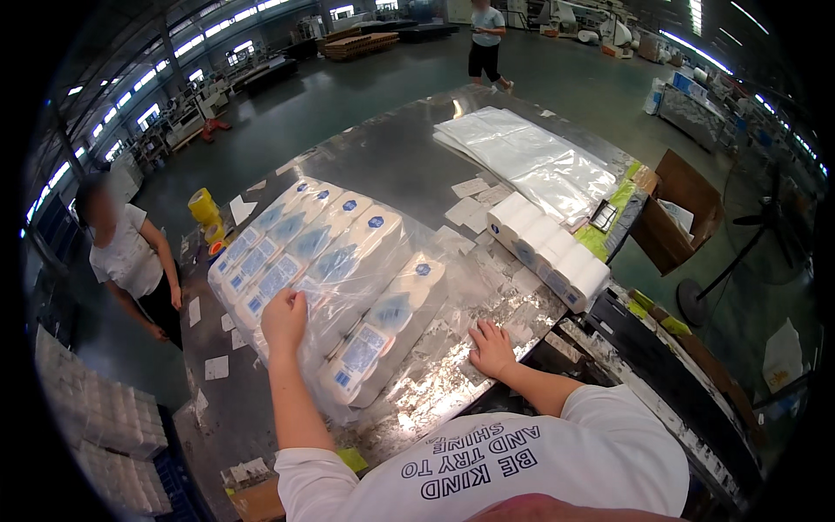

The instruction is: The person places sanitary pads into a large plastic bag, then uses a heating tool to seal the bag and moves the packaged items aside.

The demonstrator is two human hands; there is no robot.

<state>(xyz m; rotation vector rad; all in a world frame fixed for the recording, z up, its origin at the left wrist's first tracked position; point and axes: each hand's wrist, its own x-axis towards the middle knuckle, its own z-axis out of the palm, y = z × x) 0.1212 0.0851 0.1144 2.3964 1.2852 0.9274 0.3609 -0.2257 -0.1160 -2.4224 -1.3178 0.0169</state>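
Observation:
My left hand is closed, its fingers pinching the clear plastic bag over several packs of toilet rolls. These packs lie side by side in the bag, with blue and white printing on their wrappers. One more pack lies slightly apart to the right, also under clear film. On the metal tabletop, my right hand rests with its fingers spread and nothing in it, to the right of that pack.
Flat clear bags are stacked at the table's far right. Nearer lies another row of wrapped rolls. Yellow tape rolls stand at the left edge. A cardboard box and a fan are on the right. One person stands left, another beyond.

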